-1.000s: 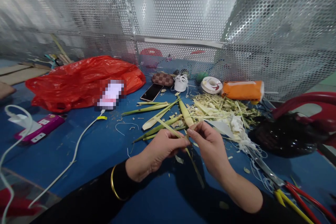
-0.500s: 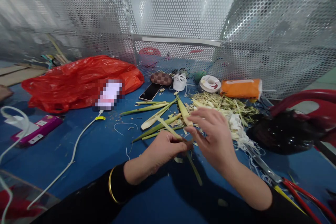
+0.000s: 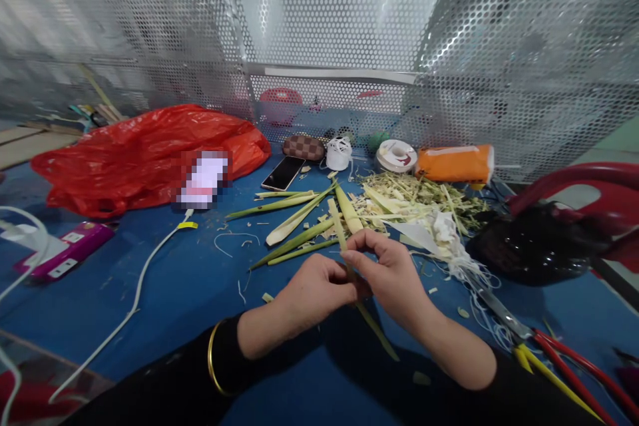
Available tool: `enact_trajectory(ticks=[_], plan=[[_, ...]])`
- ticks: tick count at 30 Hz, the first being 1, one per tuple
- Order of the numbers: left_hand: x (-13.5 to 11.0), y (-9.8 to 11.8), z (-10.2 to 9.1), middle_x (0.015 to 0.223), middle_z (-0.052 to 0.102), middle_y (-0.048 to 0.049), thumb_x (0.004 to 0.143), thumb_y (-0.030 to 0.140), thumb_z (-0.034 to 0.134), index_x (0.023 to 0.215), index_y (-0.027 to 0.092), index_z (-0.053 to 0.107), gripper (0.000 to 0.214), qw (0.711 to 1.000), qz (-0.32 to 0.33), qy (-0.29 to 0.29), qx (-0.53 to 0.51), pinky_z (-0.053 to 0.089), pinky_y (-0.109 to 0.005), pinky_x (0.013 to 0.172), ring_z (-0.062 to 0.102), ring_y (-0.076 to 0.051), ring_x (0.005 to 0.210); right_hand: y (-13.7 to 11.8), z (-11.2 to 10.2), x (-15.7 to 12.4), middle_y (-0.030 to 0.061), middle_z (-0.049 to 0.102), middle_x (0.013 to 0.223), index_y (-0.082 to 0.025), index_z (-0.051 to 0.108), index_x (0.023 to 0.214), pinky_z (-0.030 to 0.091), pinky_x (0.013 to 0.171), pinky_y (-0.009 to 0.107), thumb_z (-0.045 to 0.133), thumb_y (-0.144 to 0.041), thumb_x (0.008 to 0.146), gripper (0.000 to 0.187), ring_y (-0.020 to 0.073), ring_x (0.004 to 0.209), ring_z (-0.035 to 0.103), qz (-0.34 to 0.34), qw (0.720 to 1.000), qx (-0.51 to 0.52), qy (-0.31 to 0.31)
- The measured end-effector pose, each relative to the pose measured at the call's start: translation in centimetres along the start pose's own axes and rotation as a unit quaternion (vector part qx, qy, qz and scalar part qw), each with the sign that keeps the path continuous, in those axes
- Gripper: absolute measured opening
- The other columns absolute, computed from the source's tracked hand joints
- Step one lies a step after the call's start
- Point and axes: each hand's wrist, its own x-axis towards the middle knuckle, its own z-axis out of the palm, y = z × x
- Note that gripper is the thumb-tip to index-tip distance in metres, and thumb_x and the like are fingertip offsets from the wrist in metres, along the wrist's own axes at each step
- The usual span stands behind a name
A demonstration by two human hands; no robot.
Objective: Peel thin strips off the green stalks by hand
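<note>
Both of my hands meet over the blue table [image 3: 164,306] on one long, pale green leaf strip [image 3: 338,223]. My left hand [image 3: 319,285] grips it low, thumb pressed against the fingers. Higher up, my right hand [image 3: 387,273] pinches the same strip between thumb and bent fingers. The strip's upper end points away from me, and its lower end sticks out below my hands toward the right. Several green and cream leaf pieces [image 3: 294,239] lie just beyond my left hand. A broad pale leaf [image 3: 348,208] lies behind my fingers.
Leaf shreds [image 3: 424,196] and white threads [image 3: 482,279] are heaped at the right, near red-handled shears [image 3: 564,359] and a black plastic bag [image 3: 534,253]. Behind stand a ribbon spool [image 3: 397,154], a dark phone [image 3: 283,174] and a red plastic bag [image 3: 134,160]. A white cable [image 3: 144,273] crosses the left.
My right hand, spread open before, has come down and closed on the strip. The strip's top has swung to the right and now stands steeper. My left hand keeps its grip.
</note>
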Motion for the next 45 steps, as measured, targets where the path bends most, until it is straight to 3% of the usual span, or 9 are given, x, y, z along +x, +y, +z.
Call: enact_trajectory(ticks=[3, 7, 12, 16, 24, 30, 35, 41, 45], plan=[[0.0, 0.1, -0.2, 0.047, 0.04, 0.0064, 0.069, 0.042, 0.065, 0.054, 0.015, 0.058, 0.032, 1.0, -0.009, -0.013, -0.016, 0.021, -0.024, 0.049, 0.03, -0.007, 0.047, 0.1, 0.1, 0.1, -0.0031, 0.053, 0.06, -0.019, 0.057, 0.065, 0.038, 0.055, 0.025, 0.061, -0.026, 0.073, 0.011, 0.0113, 0.057, 0.047, 0.026, 0.998, 0.058, -0.017], [0.0, 0.5, -0.5, 0.048, 0.05, 0.0025, 0.076, 0.055, 0.054, 0.055, 0.017, 0.057, 0.044, 0.995, -0.03, -0.034, -0.085, 0.023, -0.024, 0.046, 0.036, -0.008, 0.044, 0.2, -0.2, 0.4, -0.0062, 0.046, 0.053, -0.019, 0.057, 0.066, 0.029, 0.039, 0.021, 0.067, -0.033, 0.071, 0.018, 0.0072, 0.045, 0.036, 0.091, 0.986, 0.135, -0.033], [0.0, 0.5, -0.6, 0.053, 0.055, 0.0016, 0.073, 0.046, 0.06, 0.056, 0.016, 0.057, 0.035, 0.993, -0.051, -0.038, -0.104, 0.024, -0.022, 0.045, 0.038, -0.006, 0.044, 0.2, -0.3, 0.4, -0.0062, 0.045, 0.054, -0.018, 0.057, 0.065, 0.023, 0.035, 0.018, 0.07, -0.035, 0.069, 0.021, 0.0059, 0.043, 0.033, 0.123, 0.976, 0.173, -0.041], [0.0, 0.5, -0.7, 0.051, 0.053, 0.0023, 0.073, 0.038, 0.06, 0.054, 0.016, 0.056, 0.029, 0.994, -0.04, -0.052, -0.087, 0.023, -0.023, 0.044, 0.036, -0.006, 0.041, 0.3, -0.1, 0.3, -0.0072, 0.042, 0.053, -0.019, 0.054, 0.066, 0.028, 0.04, 0.02, 0.065, -0.03, 0.074, 0.017, 0.0064, 0.045, 0.033, 0.077, 0.987, 0.14, -0.031], [-0.2, 0.5, -0.3, 0.043, 0.049, 0.0021, 0.073, 0.04, 0.058, 0.046, 0.016, 0.057, 0.036, 0.995, -0.041, -0.08, -0.047, 0.021, -0.023, 0.044, 0.032, -0.006, 0.039, 0.3, 0.5, -0.3, -0.0031, 0.052, 0.062, -0.019, 0.055, 0.066, 0.038, 0.057, 0.024, 0.058, -0.023, 0.077, 0.012, 0.0115, 0.059, 0.046, -0.013, 0.999, 0.043, 0.015], [0.2, 0.2, -0.5, 0.055, 0.061, -0.0001, 0.072, 0.04, 0.064, 0.059, 0.014, 0.06, 0.029, 0.99, -0.047, -0.024, -0.129, 0.025, -0.02, 0.045, 0.039, -0.005, 0.043, 0.5, -0.9, 0.9, -0.002, 0.057, 0.068, -0.019, 0.06, 0.077, 0.041, 0.058, 0.025, 0.055, -0.032, 0.083, 0.015, 0.0124, 0.062, 0.051, 0.01, 0.997, 0.041, -0.061], [0.4, 0.5, -1.3, 0.057, 0.062, 0.0, 0.075, 0.047, 0.065, 0.063, 0.014, 0.06, 0.035, 0.985, -0.027, 0.028, -0.169, 0.023, -0.018, 0.042, 0.04, -0.004, 0.042, -0.2, -3.5, 1.9, -0.0004, 0.064, 0.07, -0.021, 0.065, 0.075, 0.043, 0.063, 0.027, 0.052, -0.033, 0.088, 0.021, 0.0151, 0.066, 0.056, -0.042, 0.976, -0.113, -0.181], [0.4, 0.7, -1.5, 0.058, 0.064, -0.0015, 0.08, 0.048, 0.061, 0.073, 0.013, 0.067, 0.036, 0.983, -0.04, 0.014, -0.177, 0.023, -0.018, 0.04, 0.042, -0.004, 0.041, -0.2, -4.3, 2.1, -0.0006, 0.064, 0.066, -0.022, 0.063, 0.069, 0.039, 0.058, 0.027, 0.056, -0.025, 0.085, 0.017, 0.0154, 0.062, 0.056, -0.108, 0.96, -0.213, -0.148], [0.3, 0.7, -1.7, 0.056, 0.062, 0.0003, 0.077, 0.04, 0.064, 0.077, 0.012, 0.071, 0.029, 0.986, -0.043, 0.025, -0.157, 0.025, -0.018, 0.042, 0.043, -0.004, 0.043, -0.3, -4.0, 1.9, -0.0004, 0.063, 0.068, -0.021, 0.057, 0.068, 0.038, 0.065, 0.029, 0.056, -0.019, 0.086, 0.018, 0.0158, 0.067, 0.056, -0.191, 0.938, -0.268, -0.113]])
